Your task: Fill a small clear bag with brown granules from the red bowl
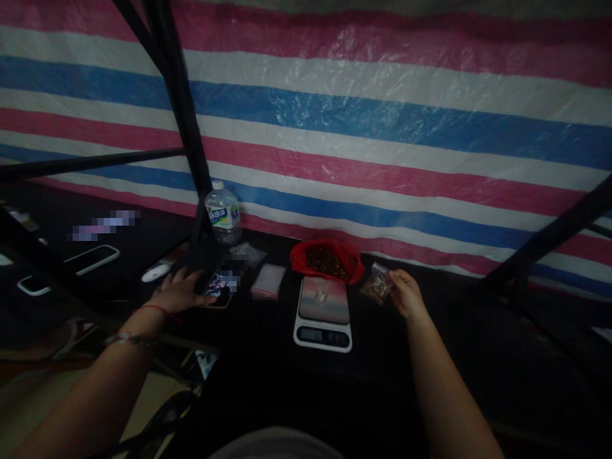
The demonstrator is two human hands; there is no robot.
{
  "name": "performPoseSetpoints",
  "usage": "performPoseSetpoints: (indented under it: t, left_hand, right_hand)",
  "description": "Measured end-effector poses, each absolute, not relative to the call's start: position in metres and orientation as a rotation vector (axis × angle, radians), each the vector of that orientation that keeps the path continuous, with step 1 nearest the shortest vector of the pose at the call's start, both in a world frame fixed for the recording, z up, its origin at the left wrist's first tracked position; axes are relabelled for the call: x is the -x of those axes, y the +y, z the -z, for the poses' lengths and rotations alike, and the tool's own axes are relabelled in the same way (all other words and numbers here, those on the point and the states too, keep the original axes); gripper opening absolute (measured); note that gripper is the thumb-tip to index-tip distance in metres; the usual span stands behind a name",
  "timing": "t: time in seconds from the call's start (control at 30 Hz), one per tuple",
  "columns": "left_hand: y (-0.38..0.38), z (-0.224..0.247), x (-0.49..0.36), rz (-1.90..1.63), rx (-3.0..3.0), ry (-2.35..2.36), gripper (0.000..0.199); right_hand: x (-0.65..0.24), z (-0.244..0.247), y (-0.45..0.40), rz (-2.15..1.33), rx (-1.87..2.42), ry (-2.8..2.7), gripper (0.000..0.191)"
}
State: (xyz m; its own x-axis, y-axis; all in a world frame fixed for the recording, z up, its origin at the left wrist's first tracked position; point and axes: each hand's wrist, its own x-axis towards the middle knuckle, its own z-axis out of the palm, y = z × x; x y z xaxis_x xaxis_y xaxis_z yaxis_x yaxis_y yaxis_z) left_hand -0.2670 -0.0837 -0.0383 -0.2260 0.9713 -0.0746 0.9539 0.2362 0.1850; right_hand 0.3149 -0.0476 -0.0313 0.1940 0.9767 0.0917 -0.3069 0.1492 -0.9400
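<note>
Between the fingers of my right hand (406, 290) is a small clear zip bag (377, 284) with brownish bits inside, held right of the scale. My left hand (179, 290) lies spread over the table, its thumb touching a lit phone (222, 288). A white digital kitchen scale (324, 312) stands in the middle, its display too dim to read. Just behind it an open red bag (300, 258) holds many small brown pieces (329, 262). A stack of clear plastic bags (268, 280) lies between phone and scale.
A plastic bottle (223, 213) stands at the back beside a black metal post (186, 121). Another clear bag (248, 253) lies near it. Left are a white mouse (155, 272) and a second phone (93, 259). A striped plastic sheet (382, 127) hangs behind the black table.
</note>
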Motion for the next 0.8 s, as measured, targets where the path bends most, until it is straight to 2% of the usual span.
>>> performPoseSetpoints:
  t: [0.13,0.5,0.57,0.63,0.7,0.73,0.8]
  left_hand:
    - [-0.082,0.047,0.272,0.000,-1.790,2.223,0.114]
    - [-0.093,0.040,0.261,-0.189,-1.892,2.163,0.101]
    - [-0.106,0.031,0.248,-0.354,-1.908,2.239,0.091]
    - [-0.133,0.022,0.223,-0.710,-1.942,2.322,0.065]
    - [-0.172,0.019,0.188,-0.923,-1.932,2.231,0.041]
    - [-0.192,0.021,0.170,-0.937,-1.914,2.137,0.036]
    - [-0.228,0.032,0.135,-0.716,-1.868,1.838,0.034]
  right_hand:
    - [-0.312,0.027,-0.051,-1.119,0.963,-0.903,0.034]
    - [-0.312,0.029,-0.053,-1.140,0.984,-0.905,0.034]
    - [-0.312,0.028,-0.054,-1.136,1.004,-0.901,0.034]
    - [-0.313,0.028,-0.054,-1.129,1.016,-0.900,0.034]
    - [-0.315,0.030,-0.053,-1.116,1.019,-0.904,0.034]
    - [-0.316,0.031,-0.053,-1.113,1.019,-0.910,0.035]
    - [-0.318,0.033,-0.052,-1.120,1.020,-0.925,0.035]
